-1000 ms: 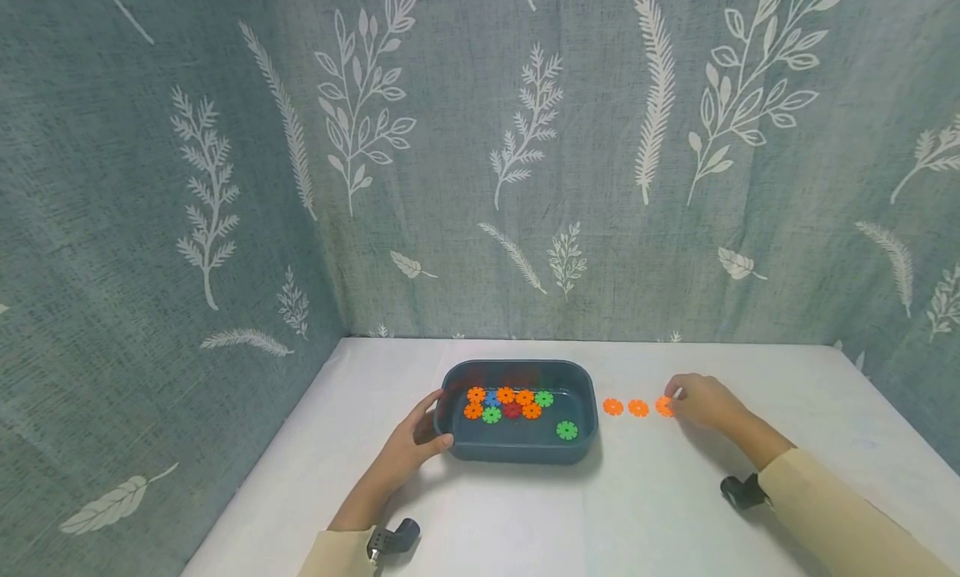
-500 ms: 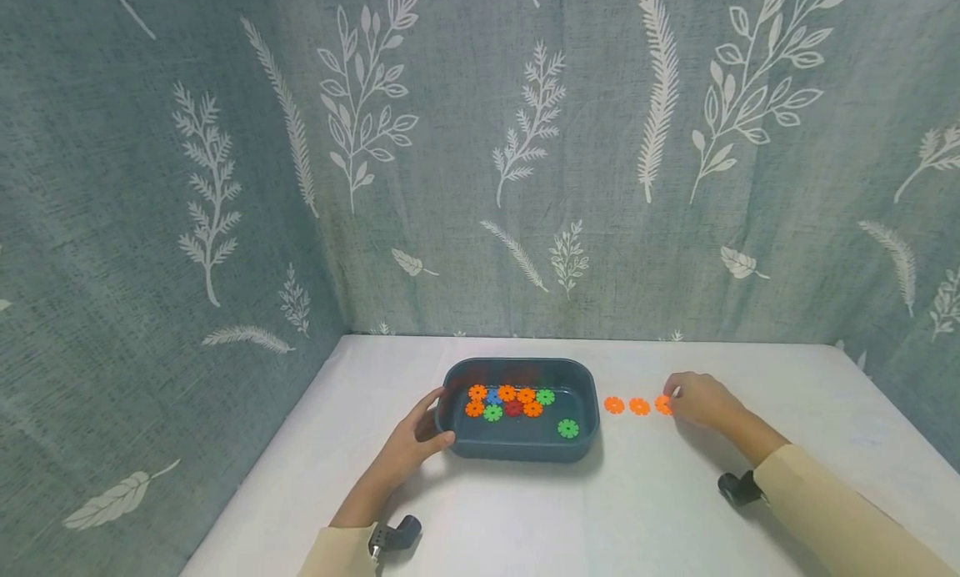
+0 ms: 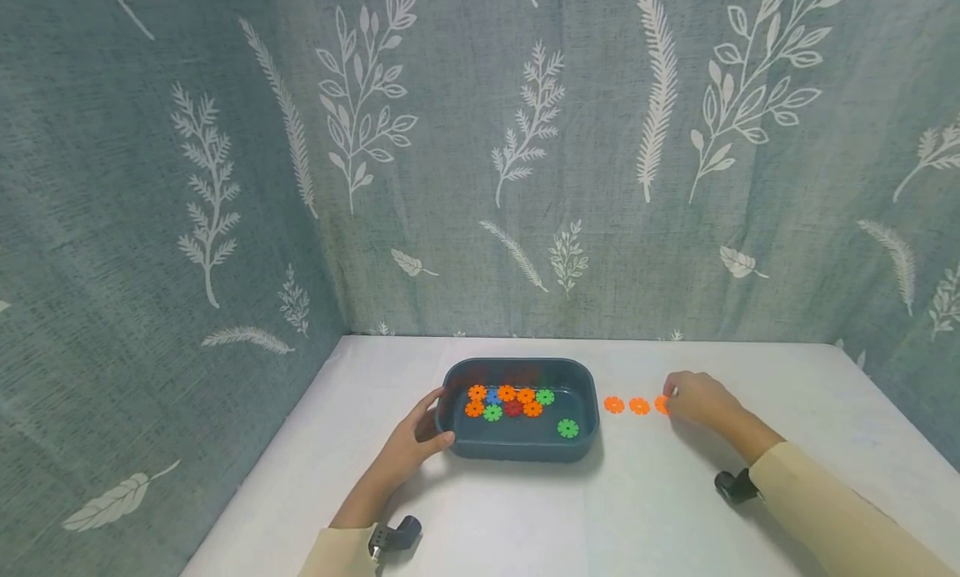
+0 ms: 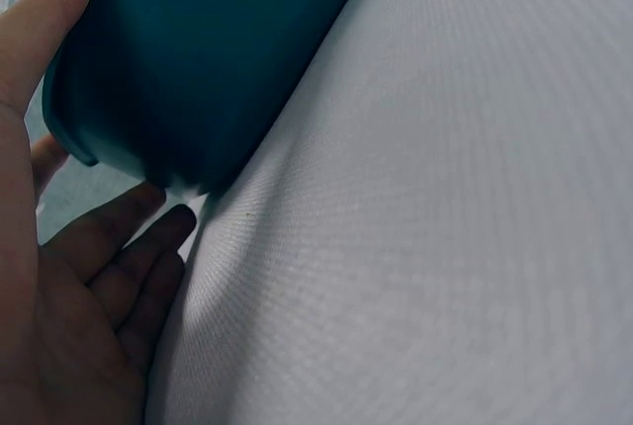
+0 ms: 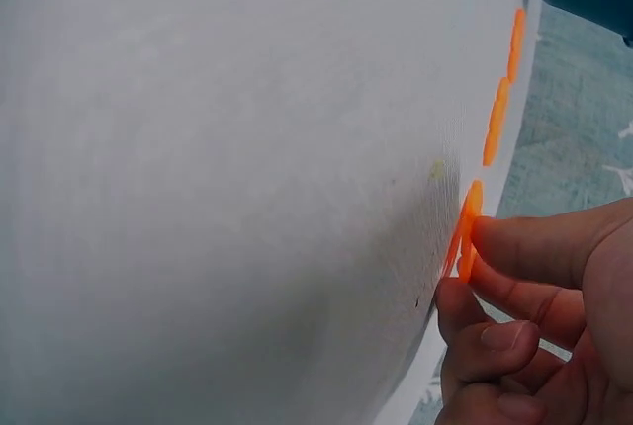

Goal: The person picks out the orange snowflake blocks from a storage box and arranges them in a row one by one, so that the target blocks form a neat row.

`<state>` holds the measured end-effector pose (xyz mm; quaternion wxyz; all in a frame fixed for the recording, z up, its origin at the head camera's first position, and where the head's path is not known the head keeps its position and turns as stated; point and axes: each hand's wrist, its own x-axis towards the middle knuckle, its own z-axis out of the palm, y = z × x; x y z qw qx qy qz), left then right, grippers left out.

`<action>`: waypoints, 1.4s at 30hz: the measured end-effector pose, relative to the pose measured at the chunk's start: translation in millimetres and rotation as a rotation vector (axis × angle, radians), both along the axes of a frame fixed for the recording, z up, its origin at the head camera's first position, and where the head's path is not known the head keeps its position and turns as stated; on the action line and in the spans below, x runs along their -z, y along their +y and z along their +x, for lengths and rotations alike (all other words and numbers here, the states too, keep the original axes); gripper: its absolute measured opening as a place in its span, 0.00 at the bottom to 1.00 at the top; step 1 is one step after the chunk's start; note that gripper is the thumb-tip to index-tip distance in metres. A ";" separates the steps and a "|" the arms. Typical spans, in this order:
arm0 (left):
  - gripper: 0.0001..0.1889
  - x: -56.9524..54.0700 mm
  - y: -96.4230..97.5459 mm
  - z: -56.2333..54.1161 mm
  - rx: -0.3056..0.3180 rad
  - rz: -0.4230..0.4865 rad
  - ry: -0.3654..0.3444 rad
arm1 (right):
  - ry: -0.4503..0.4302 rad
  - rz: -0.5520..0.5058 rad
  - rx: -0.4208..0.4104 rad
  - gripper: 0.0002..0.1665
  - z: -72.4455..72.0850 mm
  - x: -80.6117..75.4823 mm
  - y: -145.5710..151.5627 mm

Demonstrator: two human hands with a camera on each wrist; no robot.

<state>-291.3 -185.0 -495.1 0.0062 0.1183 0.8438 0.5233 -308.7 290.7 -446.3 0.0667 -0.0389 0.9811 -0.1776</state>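
My left hand holds the left end of a dark teal plastic tray, thumb at its near edge and fingers around the far side; the left wrist view shows the thumb against the wall. Several notched interlocking discs lie inside: orange, green, blue and a red one. Right of the tray, two orange discs lie flat in a row, one nearer and one farther. My right hand pinches a third orange disc at the row's right end, low over the table and partly covered by the fingers.
A white cloth covers the table. Patterned blue-green curtains hang behind it and along the left side. Each wrist wears a small dark camera, one on the left and one on the right.
My right hand has shifted slightly left with the third orange disc, narrowing the gap to its neighbour. The left hand and the tray have stayed in place.
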 end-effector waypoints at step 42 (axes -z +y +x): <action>0.41 -4.1 1.5 3.8 -0.011 -0.008 -0.007 | 0.079 0.192 -0.237 0.09 -7.6 -64.5 -111.4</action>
